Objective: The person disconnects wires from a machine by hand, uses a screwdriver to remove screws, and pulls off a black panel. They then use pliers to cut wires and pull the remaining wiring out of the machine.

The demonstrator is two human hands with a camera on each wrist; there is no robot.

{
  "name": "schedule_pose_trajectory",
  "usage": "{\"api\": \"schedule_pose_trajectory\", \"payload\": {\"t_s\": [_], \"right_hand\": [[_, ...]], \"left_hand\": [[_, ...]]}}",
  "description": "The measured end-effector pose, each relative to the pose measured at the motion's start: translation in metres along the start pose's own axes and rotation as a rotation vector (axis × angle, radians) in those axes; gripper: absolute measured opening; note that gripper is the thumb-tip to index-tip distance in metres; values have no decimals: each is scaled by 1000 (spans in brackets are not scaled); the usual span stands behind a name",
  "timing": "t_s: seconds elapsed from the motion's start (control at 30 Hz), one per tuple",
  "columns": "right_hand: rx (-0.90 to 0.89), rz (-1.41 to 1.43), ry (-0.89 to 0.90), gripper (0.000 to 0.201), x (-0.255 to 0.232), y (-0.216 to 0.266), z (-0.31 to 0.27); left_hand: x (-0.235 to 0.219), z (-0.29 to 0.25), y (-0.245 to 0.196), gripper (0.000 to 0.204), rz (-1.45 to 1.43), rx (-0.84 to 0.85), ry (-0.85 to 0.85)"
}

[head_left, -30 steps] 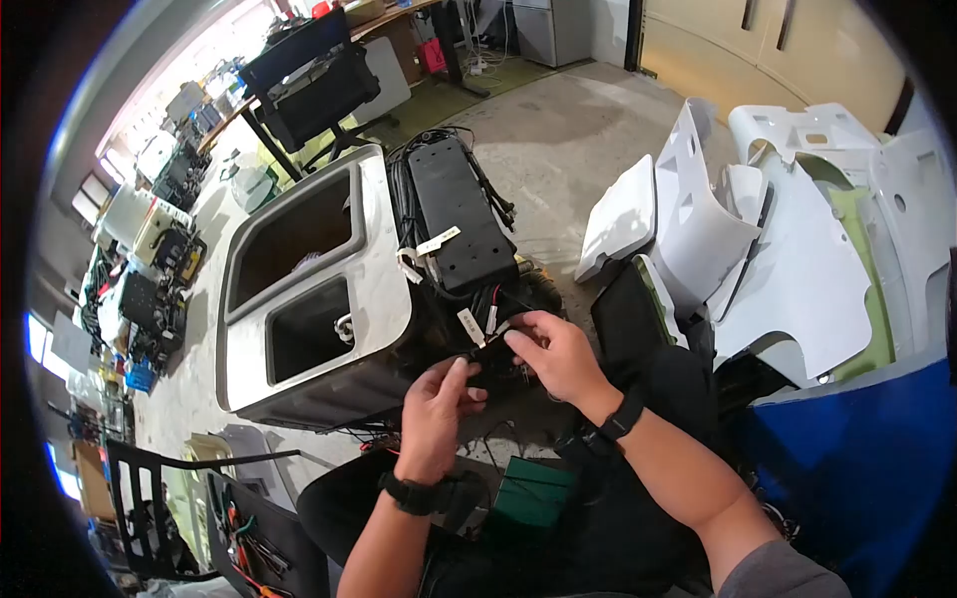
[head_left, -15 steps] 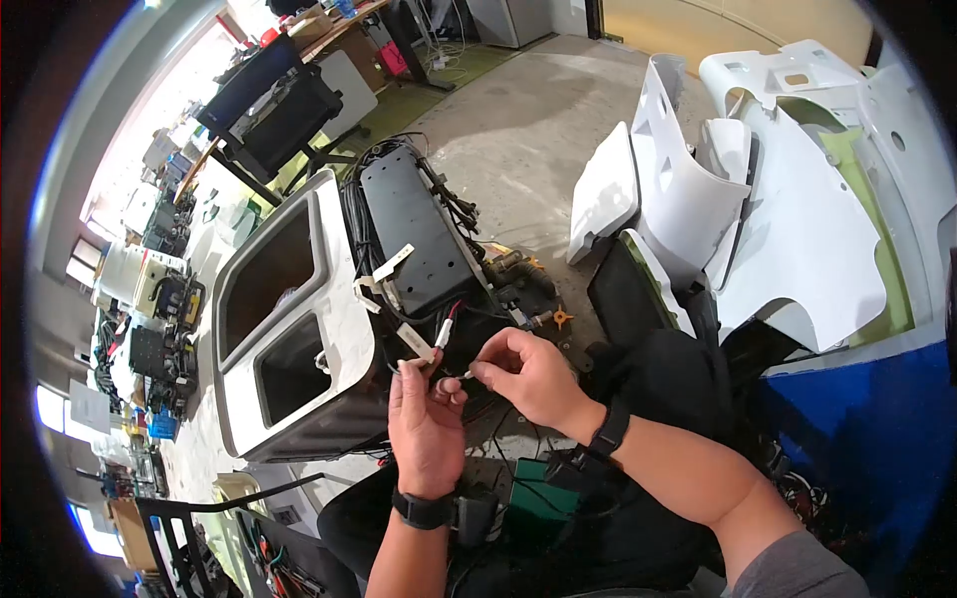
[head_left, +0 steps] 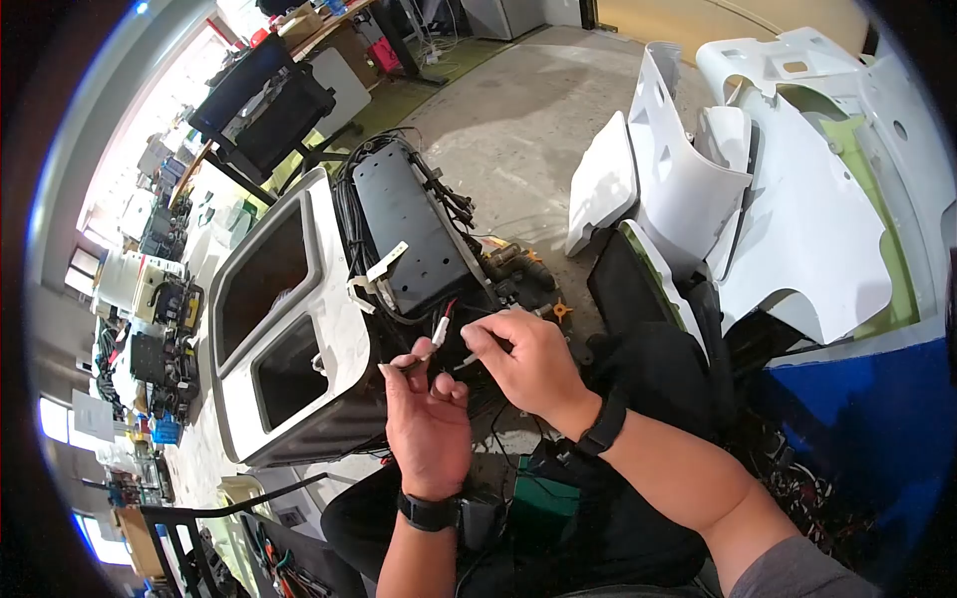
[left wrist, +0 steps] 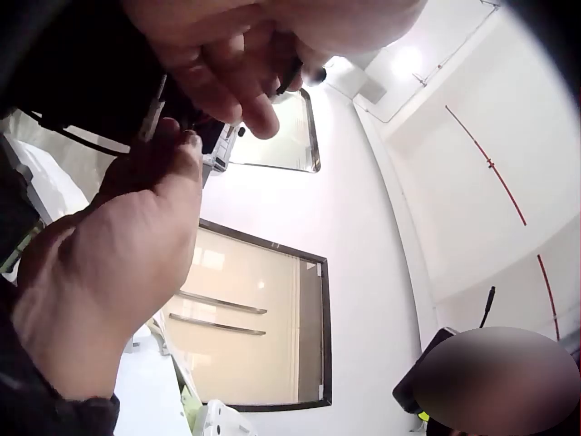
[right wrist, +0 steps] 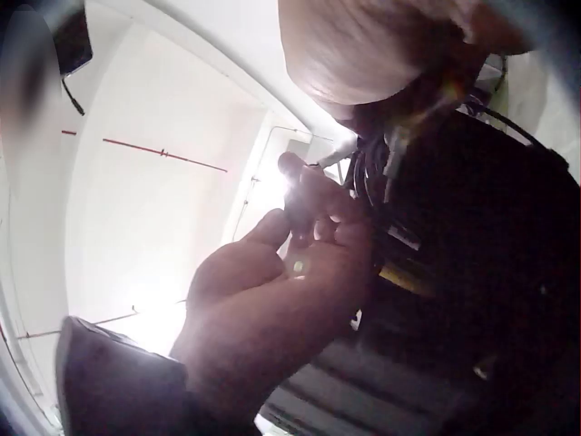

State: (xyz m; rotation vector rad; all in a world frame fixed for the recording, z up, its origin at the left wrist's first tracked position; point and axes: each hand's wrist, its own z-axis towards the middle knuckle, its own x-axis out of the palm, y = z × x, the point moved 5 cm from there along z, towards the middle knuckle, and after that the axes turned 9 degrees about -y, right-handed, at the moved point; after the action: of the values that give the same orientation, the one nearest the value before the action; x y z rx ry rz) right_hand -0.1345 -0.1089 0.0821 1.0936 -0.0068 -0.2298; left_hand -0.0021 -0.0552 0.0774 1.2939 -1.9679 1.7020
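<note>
My left hand is palm up, thumb and forefinger pinching a small dark piece, its kind unclear. The same piece shows dark between those fingers in the right wrist view. Just to the right, my right hand has its thumb and forefinger bent together on a thin white cable, whose pale end sticks out toward the left hand. A white connector with red and black wires stands right beyond the left fingertips. Behind it lies a black perforated metal box with bundled cables along its side.
The box is on the side of a grey-white housing with two openings. White shell panels lean at the right above a blue surface. A green box sits below the hands. Hand tools lie at lower left.
The head view has shifted. My hands came up close together by the white connector. The white label at the left fingertips half a second ago no longer shows there, and the right hand has risen slightly.
</note>
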Motion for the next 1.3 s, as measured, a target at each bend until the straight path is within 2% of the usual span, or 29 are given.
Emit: {"api": "schedule_pose_trajectory", "payload": {"t_s": [0.03,0.1,0.2,0.23,0.33,0.4,0.57,0.67,0.73,1.03,1.13,1.2,1.23,1.3], "right_hand": [[-1,1,3,26,1,2,1],[412,119,232,33,14,-12,-3],[483,276,186,45,26,-21,-4],[604,346,214,45,29,-23,-5],[583,346,236,43,33,-25,-3],[722,402,266,31,34,-23,-6],[601,309,202,26,40,-27,-7],[578,318,117,26,40,-23,-9],[520,286,30,31,41,-24,-10],[433,136,10,32,35,-12,-7],[339,101,124,30,35,-12,0],[521,232,229,32,36,-20,-3],[607,312,269,31,37,-24,-5],[624,347,263,30,35,-24,-5]], "left_hand": [[-2,1,4,27,-48,-41,29],[-4,-1,8,27,-99,-81,59],[-5,-6,13,27,-17,-119,-57],[-4,-7,13,27,-21,-116,-61],[-4,-7,13,27,-33,-144,-53],[-9,-4,15,27,-27,-142,-59],[-8,-7,14,26,-36,-77,-80],[-6,-10,13,25,-30,-93,-154],[-9,-11,11,26,-38,-89,-141],[-7,-14,5,26,26,-29,-101],[-8,-10,6,25,55,47,-113],[-5,-13,3,26,94,160,-147],[-4,-12,4,26,95,154,-151],[0,-12,4,27,35,235,-136]]}}
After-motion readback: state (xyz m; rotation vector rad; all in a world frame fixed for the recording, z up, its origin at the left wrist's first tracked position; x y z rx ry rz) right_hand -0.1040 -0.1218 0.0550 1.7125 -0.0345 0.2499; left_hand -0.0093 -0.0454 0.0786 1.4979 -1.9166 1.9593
